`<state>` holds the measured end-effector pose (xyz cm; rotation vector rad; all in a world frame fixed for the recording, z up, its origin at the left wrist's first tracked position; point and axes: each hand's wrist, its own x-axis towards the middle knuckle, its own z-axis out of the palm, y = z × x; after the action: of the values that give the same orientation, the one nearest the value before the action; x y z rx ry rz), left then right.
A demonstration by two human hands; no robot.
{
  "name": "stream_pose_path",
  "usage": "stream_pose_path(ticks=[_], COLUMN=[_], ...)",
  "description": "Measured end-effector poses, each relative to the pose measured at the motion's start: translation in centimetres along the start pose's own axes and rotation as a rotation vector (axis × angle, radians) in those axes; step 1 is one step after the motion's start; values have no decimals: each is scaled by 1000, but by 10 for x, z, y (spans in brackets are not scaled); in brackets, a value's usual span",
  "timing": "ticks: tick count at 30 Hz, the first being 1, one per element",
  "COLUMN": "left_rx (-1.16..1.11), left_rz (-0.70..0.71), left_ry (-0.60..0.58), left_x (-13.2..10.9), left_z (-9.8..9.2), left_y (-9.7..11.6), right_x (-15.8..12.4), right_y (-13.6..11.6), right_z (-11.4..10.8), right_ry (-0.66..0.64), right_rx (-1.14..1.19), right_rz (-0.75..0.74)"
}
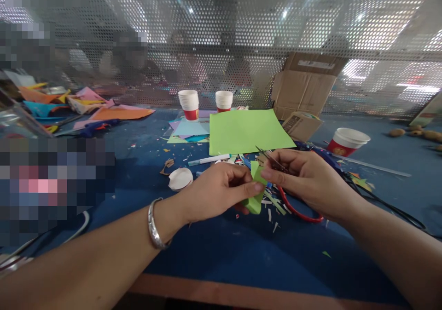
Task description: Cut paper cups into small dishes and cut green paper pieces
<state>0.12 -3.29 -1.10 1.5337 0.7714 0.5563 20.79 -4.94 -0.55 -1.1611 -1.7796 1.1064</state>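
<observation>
My left hand, with a silver bracelet at its wrist, pinches a small folded strip of green paper between thumb and fingers. Close on its right, my right hand is closed on a pair of scissors. Their dark blades point up and to the left, and a red handle loop hangs below the hand. The right fingertips touch or nearly touch the upper end of the green paper. Paper scraps lie under both hands.
Beyond my hands lies a large green sheet. Two stacks of paper cups stand behind; more cups sit at right. A marker and a round white piece lie left. A cardboard box leans against the perforated metal screen.
</observation>
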Motion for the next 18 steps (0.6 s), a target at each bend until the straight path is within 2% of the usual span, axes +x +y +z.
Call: stream_pose_path(ticks=[2,4,6,8,9,11,15,18], left_rx=[11,82,208,308,318,288,150,-69], left_rz=[-26,-32,61,216,274,284,117,64], left_ry=[-2,61,257,483,542,494,221,161], left_x=[0,0,0,-2,-2,-4,-4,-2], left_z=[-2,-6,-9,-10,-9,-6,3,4], left_y=[-1,-1,-1,0,1,2,-1,0], right_x=[0,0,0,0,0,0,-1,-1], right_y=[0,0,-1,-1,-1,-1,-1,-2], right_z=[-1,-3,-4,-3,-3,-2,1,0], right_ry=[3,18,38,53,54,47,48,63], right_rx=[7,27,59,96,111,132,141,129], right_rz=[-1,10,16,11,10,8,13,25])
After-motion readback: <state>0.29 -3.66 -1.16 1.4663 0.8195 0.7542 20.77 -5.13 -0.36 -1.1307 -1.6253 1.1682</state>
